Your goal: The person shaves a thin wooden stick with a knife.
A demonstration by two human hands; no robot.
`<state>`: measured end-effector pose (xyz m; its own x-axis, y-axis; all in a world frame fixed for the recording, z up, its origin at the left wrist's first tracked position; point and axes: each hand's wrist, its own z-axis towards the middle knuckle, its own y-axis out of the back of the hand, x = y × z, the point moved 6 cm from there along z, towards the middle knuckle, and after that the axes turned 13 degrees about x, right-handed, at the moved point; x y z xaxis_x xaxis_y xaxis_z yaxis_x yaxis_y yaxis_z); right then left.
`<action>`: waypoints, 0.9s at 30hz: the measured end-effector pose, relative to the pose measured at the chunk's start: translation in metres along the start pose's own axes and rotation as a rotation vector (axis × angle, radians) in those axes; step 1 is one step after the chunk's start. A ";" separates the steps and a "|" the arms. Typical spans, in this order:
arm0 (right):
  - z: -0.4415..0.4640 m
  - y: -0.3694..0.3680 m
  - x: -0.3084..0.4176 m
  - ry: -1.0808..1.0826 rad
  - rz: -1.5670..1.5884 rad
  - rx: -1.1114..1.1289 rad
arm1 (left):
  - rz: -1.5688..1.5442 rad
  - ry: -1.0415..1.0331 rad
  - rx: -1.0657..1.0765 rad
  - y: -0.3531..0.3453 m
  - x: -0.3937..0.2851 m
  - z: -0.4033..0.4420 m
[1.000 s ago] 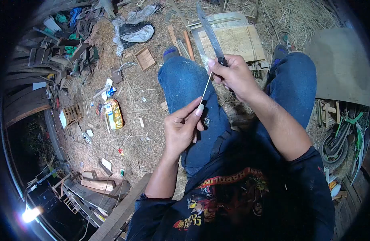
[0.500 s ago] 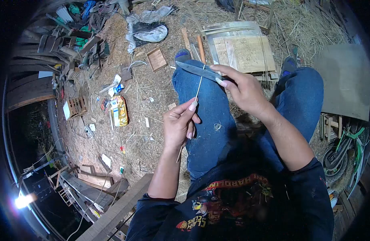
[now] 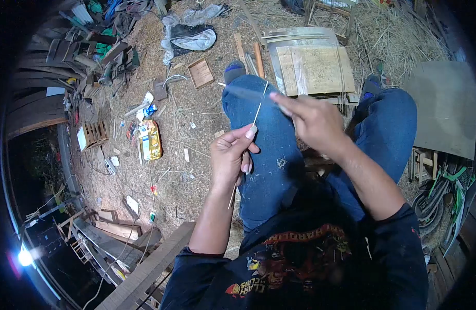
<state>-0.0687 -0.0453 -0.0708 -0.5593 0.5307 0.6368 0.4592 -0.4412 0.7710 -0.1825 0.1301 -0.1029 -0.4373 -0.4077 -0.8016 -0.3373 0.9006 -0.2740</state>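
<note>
Above the left thigh, my left hand point(image 3: 232, 153) pinches a thin pale stick point(image 3: 258, 109), which slants up and to the right; its lower end shows below the hand by the wrist. My right hand point(image 3: 313, 120) is closed on a knife point(image 3: 243, 93). The blade is blurred by motion and points left, lying across or close to the upper part of the stick; contact cannot be told. The knife's handle is hidden in the hand.
Below lies a straw-strewn floor with a wooden board point(image 3: 320, 70), a small wooden tray point(image 3: 201, 73), a yellow packet point(image 3: 150, 139) and a grey cloth point(image 3: 194, 40). A wooden beam point(image 3: 150, 268) runs at lower left; a bicycle wheel point(image 3: 429, 209) stands at right.
The knife has swung from pointing up to pointing left across the stick. The stick's lower end has come into view below my left hand. The view has shifted slightly.
</note>
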 end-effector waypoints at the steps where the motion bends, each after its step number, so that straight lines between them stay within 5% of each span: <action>1: 0.001 0.001 -0.002 0.006 -0.018 -0.007 | -0.010 -0.010 0.002 0.001 0.001 0.001; 27: -0.007 -0.003 0.014 0.088 -0.164 -0.054 | -0.072 -0.039 0.123 0.001 0.003 0.007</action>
<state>-0.0831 -0.0414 -0.0642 -0.6826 0.5348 0.4980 0.3204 -0.3935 0.8617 -0.1780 0.1304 -0.1098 -0.3817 -0.4679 -0.7971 -0.2610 0.8819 -0.3926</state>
